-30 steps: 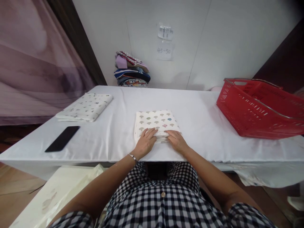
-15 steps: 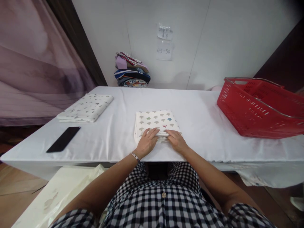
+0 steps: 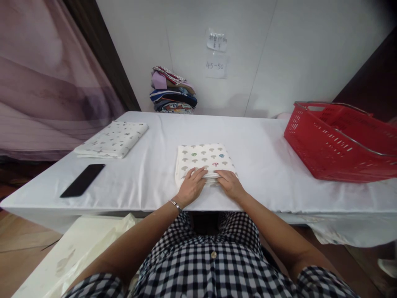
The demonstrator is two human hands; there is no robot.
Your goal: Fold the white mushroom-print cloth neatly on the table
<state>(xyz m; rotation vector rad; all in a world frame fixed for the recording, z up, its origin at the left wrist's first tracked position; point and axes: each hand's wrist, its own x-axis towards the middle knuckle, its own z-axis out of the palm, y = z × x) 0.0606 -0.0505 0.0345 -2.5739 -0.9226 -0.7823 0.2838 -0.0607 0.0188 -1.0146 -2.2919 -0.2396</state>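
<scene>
A folded white cloth printed with grey mushrooms, and a few coloured ones, lies flat on the table in front of me. My left hand grips its near edge left of centre, fingers over the top. On the right part of that edge, my right hand holds the cloth the same way, its fingers bent over the layers. Both thumbs are mostly hidden at the fold. Several layers show between the hands.
The table wears a white cover. At left lie another folded patterned cloth and a black phone-like slab. A red basket stands at right. Behind the table is a pile of folded fabrics.
Both hands stay at the cloth's near edge, and the cloth lies as before. The whole view has shifted very slightly.
</scene>
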